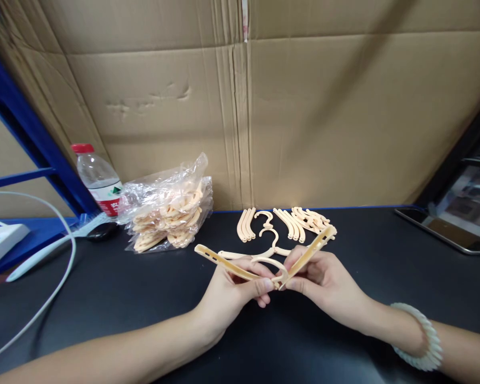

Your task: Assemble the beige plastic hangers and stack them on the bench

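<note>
Between my two hands is a beige plastic folding hanger (310, 255), its hook curving up to the left and its two arms raised in a V. My left hand (240, 288) pinches the left arm close to the central joint. With thumb and fingers, my right hand (320, 280) grips the base of the right arm at the same joint. Fingertips partly cover the joint. Just behind lies another hanger (275, 237) with its hook and arms joined, flat on the black table (176, 341).
Loose hanger arms (247, 224) and more arms (290, 224) lie in rows, with a hook (264, 215) between them and a pile of hooks (310, 217) at right. A clear bag (168, 213) of parts, a bottle (98, 178), a white cable (70, 266) and a tablet (444, 230) surround them.
</note>
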Tool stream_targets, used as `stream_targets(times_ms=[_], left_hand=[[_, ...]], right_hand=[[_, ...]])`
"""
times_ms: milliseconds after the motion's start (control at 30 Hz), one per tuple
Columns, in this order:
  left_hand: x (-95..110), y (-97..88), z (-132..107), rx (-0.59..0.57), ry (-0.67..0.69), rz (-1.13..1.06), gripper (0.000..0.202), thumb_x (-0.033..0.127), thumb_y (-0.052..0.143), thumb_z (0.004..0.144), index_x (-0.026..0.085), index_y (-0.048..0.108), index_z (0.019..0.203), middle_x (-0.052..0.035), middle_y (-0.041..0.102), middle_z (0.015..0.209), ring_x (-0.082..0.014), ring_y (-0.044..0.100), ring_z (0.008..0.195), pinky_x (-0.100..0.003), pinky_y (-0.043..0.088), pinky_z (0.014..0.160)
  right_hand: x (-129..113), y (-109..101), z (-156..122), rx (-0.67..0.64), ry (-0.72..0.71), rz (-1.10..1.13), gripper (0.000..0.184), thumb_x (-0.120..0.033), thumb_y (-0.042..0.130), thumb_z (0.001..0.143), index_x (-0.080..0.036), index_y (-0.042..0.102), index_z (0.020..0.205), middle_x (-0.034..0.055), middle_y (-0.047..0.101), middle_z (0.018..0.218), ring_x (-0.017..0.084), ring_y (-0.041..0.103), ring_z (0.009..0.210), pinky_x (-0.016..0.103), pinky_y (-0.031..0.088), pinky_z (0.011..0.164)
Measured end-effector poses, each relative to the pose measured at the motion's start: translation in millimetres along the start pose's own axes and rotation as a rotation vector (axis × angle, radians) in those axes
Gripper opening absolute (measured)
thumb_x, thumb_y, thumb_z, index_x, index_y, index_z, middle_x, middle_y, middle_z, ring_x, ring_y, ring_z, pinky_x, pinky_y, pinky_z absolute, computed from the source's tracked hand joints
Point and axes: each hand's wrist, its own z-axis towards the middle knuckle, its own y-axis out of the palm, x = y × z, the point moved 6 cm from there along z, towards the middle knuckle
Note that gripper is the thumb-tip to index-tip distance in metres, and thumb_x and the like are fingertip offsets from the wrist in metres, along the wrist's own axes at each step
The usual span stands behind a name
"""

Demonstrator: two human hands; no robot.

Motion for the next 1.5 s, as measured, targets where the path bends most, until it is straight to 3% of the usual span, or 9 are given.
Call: stream_targets(times_ms=[333,633,767,933,1000,1100,1200,1300,1500], left_hand=[[-1,-0.5,-4,0.064,-0.01,-0.092,0.018,0.023,0.086,0.062,0.011,0.074,0.068,-0.0022,0.066,0.06,-0.0085,0.058,0.05,-0.017,0.048,0.048],[-4,0.0,-9,0.113,-0.037,-0.181,0.018,0.022,0.087,0.06,0.013,0.074,0.068,-0.0016,0.069,0.063,-0.0064,0.059,0.051,-0.013,0.047,0.05],[-4,-0.2,-7,0.122,-0.051,-0.148,0.022,0.025,0.088,0.061,0.012,0.072,0.07,-0.0016,0.069,0.067,-0.0053,0.058,0.051,-0.013,0.046,0.049],[0,-13.2,-8,0.23,-0.102,-0.052,0.032,0.031,0.088,0.061,0.012,0.065,0.073,0.0032,0.061,0.058,-0.0044,0.055,0.048,-0.011,0.045,0.047],[5,-21.0,-11,0.254,-0.12,-0.068,0.034,0.031,0.088,0.061,0.013,0.06,0.071,0.004,0.061,0.061,-0.0048,0.057,0.052,-0.012,0.048,0.051],[14,-36.1,-14,0.264,-0.13,-0.05,0.033,0.028,0.087,0.063,0.014,0.059,0.074,0.0035,0.063,0.069,-0.0058,0.059,0.058,-0.014,0.051,0.058],[21,-52.5,-10,0.246,-0.133,0.089,0.031,0.024,0.086,0.062,0.014,0.062,0.08,0.0004,0.067,0.073,-0.0094,0.064,0.066,-0.017,0.052,0.064],[27,-61.7,-1,0.159,-0.064,0.382,0.023,0.027,0.081,0.066,0.014,0.065,0.078,-0.0019,0.068,0.069,-0.0132,0.064,0.062,-0.021,0.051,0.058],[42,-54.0,1,-0.056,0.445,1.077,0.01,0.022,0.064,0.081,0.017,0.068,0.074,-0.0038,0.068,0.076,-0.0146,0.06,0.065,-0.024,0.046,0.059]], right_hand=[[-7,6,-4,0.011,-0.093,-0.056,0.013,-0.011,0.069,0.08,-0.021,0.065,0.086,-0.0026,0.072,0.081,0.011,0.07,0.077,0.019,0.056,0.073],[-1,8,-8,0.121,-0.05,-0.096,0.013,-0.024,0.074,0.077,-0.019,0.064,0.084,0.0034,0.073,0.082,0.017,0.071,0.075,0.027,0.058,0.07],[-1,7,-4,0.096,-0.058,-0.083,0.016,-0.026,0.075,0.076,-0.019,0.062,0.082,0.0024,0.069,0.08,0.016,0.068,0.074,0.027,0.057,0.068],[-13,-33,11,0.054,-0.037,-0.154,0.021,-0.028,0.077,0.072,-0.017,0.061,0.078,0.0009,0.06,0.086,0.009,0.057,0.06,0.019,0.048,0.047],[-17,-52,17,-0.021,0.04,-0.218,0.023,-0.031,0.077,0.072,-0.016,0.06,0.074,-0.0005,0.059,0.076,0.007,0.054,0.052,0.021,0.047,0.046],[-22,-74,21,-0.131,0.111,-0.433,0.026,-0.033,0.078,0.07,-0.016,0.06,0.073,-0.0007,0.061,0.067,0.011,0.058,0.056,0.023,0.048,0.051],[-27,-78,20,-0.261,0.074,-0.787,0.02,-0.03,0.076,0.072,-0.016,0.062,0.071,-0.0012,0.063,0.065,0.011,0.056,0.059,0.023,0.042,0.053],[-30,-75,18,-0.344,0.023,-1.062,0.011,-0.021,0.073,0.072,-0.017,0.063,0.068,-0.0023,0.062,0.065,0.01,0.053,0.059,0.022,0.038,0.055],[-30,-78,18,-0.376,-0.008,-1.216,0.009,-0.015,0.069,0.073,-0.019,0.062,0.068,-0.0006,0.062,0.074,0.013,0.055,0.069,0.026,0.041,0.065]])
